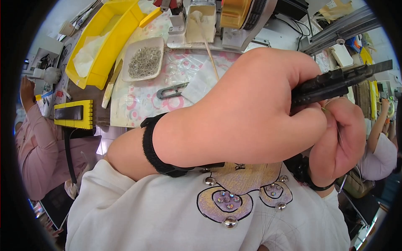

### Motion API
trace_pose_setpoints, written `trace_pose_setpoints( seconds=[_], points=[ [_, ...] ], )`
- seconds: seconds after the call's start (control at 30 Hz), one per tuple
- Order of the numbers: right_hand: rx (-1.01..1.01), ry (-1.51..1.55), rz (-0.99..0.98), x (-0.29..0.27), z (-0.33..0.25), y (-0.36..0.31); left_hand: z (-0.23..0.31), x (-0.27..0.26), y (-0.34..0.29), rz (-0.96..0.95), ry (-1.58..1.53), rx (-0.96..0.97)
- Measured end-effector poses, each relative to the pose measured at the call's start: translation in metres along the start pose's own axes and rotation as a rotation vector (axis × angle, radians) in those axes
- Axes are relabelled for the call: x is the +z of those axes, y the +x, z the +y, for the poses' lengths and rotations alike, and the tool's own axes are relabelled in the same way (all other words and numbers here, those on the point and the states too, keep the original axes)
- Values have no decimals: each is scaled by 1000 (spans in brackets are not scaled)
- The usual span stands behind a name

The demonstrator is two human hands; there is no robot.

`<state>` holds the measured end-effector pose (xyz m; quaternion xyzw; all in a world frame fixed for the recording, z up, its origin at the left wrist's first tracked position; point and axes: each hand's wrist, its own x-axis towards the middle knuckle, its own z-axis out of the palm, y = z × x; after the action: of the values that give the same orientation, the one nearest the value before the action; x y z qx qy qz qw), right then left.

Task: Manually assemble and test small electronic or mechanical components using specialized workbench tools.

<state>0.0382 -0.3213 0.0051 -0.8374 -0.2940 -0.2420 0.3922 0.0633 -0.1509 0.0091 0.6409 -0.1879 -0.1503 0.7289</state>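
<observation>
My left hand (255,100) reaches across from the left, a black band around its wrist. Its fingers are closed around a black tool (322,88) with a flat grey metal tip pointing right; its exact kind is unclear. Close against it, my right hand (341,134) has its fingers curled together, partly hidden behind the left. A very thin strand (340,136) runs over the right fingers, with a small yellow-green bit near the fingertips. Whether both hands grip the strand cannot be seen.
On the patterned table cover are a white dish (143,60) of small metal pieces, a grey cutter (171,90) and a stick (210,58). A yellow bin (94,62) stands far left, a machine (243,21) far ahead. Other people sit at left (42,146) and right (379,154).
</observation>
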Motion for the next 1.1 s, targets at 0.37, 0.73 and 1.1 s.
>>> trace_pose_setpoints(
  seconds=[0.37, 0.73, 1.1],
  points=[
    [-21, 45, -35, -2, 1, 3, 2, -3, 3, -48, 19, -27],
    [-22, -66, -49, -1, -2, 4, -3, -3, -1, 6, 105, 78],
    [256, 46, -91, -8, -7, 1, -20, -1, 1, 134, 341, 445]
  ],
)
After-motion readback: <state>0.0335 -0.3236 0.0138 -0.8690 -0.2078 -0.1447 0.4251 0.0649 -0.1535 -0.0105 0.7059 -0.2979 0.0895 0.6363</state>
